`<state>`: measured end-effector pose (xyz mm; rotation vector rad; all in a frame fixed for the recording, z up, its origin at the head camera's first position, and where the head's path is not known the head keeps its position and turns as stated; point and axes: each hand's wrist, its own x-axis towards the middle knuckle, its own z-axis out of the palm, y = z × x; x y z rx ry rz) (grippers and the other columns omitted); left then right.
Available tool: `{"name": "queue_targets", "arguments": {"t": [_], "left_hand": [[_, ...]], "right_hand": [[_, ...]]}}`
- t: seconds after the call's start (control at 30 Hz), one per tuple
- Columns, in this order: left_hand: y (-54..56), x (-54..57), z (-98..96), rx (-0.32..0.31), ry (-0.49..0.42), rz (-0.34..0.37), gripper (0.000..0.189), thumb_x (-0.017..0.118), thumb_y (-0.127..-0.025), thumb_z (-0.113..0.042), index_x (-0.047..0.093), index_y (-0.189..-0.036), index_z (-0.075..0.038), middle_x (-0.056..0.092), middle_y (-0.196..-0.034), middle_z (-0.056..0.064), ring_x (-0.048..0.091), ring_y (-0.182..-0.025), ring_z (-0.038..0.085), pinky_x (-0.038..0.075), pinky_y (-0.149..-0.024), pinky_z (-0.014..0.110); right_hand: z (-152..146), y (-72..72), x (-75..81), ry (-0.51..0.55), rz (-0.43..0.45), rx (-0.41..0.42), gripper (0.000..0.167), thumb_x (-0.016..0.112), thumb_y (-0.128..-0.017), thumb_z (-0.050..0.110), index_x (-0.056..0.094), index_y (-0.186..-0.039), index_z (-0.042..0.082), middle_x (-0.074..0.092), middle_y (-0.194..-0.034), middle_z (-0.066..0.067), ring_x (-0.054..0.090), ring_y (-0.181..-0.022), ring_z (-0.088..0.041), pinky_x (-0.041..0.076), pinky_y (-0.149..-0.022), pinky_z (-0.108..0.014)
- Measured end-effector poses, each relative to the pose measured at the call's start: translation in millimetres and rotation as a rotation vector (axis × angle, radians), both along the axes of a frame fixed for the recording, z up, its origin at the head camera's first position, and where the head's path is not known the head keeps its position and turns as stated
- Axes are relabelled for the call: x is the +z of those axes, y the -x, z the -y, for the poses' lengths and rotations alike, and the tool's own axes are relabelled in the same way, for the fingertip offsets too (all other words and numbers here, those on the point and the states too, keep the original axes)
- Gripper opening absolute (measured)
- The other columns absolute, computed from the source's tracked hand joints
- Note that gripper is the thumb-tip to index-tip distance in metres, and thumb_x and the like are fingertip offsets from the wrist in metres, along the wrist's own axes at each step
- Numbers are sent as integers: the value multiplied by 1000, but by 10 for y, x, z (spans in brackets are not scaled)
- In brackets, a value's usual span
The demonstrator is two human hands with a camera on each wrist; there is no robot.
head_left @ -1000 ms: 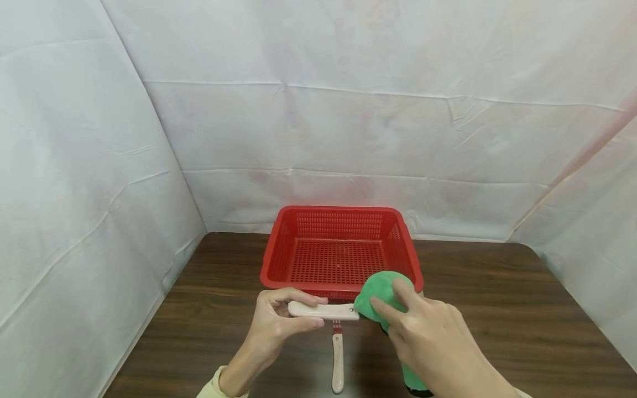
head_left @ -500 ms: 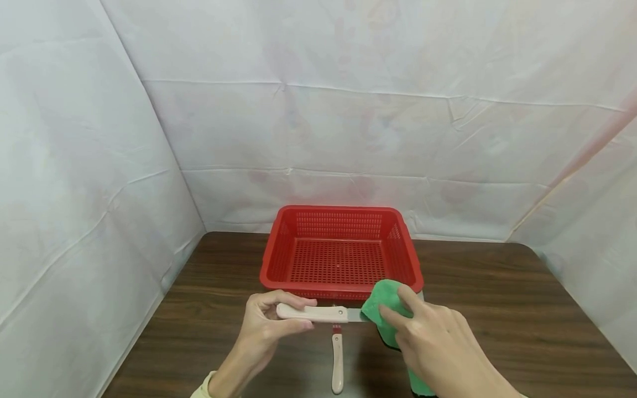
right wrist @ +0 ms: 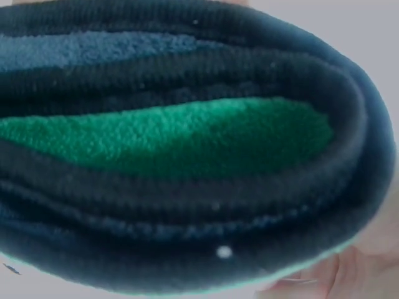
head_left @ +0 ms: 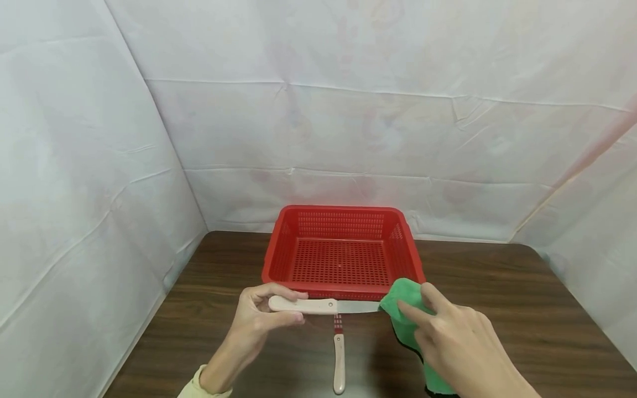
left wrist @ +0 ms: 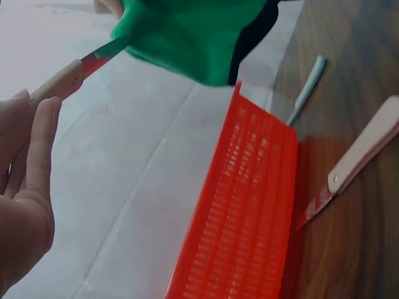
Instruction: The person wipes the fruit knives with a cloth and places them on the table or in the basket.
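My left hand (head_left: 254, 320) pinches the pale handle of a small knife (head_left: 304, 306) between thumb and fingers. The blade points right, held over the table in front of the basket. My right hand (head_left: 460, 337) holds a folded green cloth (head_left: 407, 318) with a black hem, and its fold covers the blade's tip. Seen from the left wrist, the cloth (left wrist: 187, 37) wraps the end of the blade (left wrist: 103, 56). Layers of the cloth (right wrist: 174, 137) fill most of the right wrist view, with some fingers (right wrist: 336, 277) behind them.
Another pale-handled knife (head_left: 339, 362) lies below the held one, its blade toward the red plastic basket (head_left: 343, 290). The left wrist view shows a further light handle (left wrist: 310, 82) on the wooden table (left wrist: 349, 124), past the basket. White sheeting (head_left: 318, 127) hangs behind and at the sides.
The cloth has slid right along the blade toward the tip, baring most of the blade. My left hand has shifted left with the knife and my right hand has moved right.
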<state>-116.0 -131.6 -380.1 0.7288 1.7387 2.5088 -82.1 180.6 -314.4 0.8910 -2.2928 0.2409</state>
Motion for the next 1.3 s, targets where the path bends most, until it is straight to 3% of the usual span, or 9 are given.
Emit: {"name": "queue_targets", "arguments": {"t": [0.13,0.43,0.53,0.6,0.77,1.07,1.3], "left_hand": [[91,-17,44,24,74,19,26,73,-71,12,70,-92,-4,70,-98,17,67,-80,20,57,-67,37],[334,-71,106,86,183,41,30,77,-73,5,67,-100,8,68,-103,20,64,-86,19,54,-73,28],[412,-82,104,110,211,50,32,78,-73,3,66,-102,10,68,-103,22,64,-84,18,54,-73,28],[464,-90,105,125,227,69,33,78,-73,3,67,-102,9,67,-103,23,64,-82,18,54,-73,28],[599,-121,120,167,304,103,31,80,-73,-3,70,-102,2,68,-101,19,62,-77,18,53,-67,27],[849,-226,140,225,400,200,31,82,-73,-13,72,-101,-4,70,-95,13,60,-86,29,53,-72,33],[1090,-332,95,253,506,236,31,85,-70,-14,74,-98,-6,71,-93,12,58,-80,23,50,-63,30]], "right_hand": [[-54,-4,-18,2,-10,-13,60,17,-88,24,75,-95,15,37,-82,6,6,-53,3,7,-42,-10],[-137,-11,-52,-6,20,-26,36,40,-74,9,70,-88,21,31,-82,8,5,-55,2,5,-44,-11],[-148,-21,-62,-15,46,-37,36,52,-62,3,72,-87,20,30,-82,9,5,-55,3,6,-44,-12],[-154,-26,-68,-21,58,-41,39,56,-57,1,73,-87,19,30,-81,9,5,-55,3,6,-45,-12],[-169,-12,-82,-13,63,-30,41,56,-57,0,75,-88,18,28,-80,10,4,-55,3,5,-45,-11],[-200,7,-110,-6,65,-32,43,57,-56,-1,75,-89,18,30,-79,11,5,-54,4,7,-43,-11],[-210,4,-137,-16,126,-59,44,60,-56,-3,76,-92,16,29,-78,12,5,-52,5,9,-42,-12]]}}
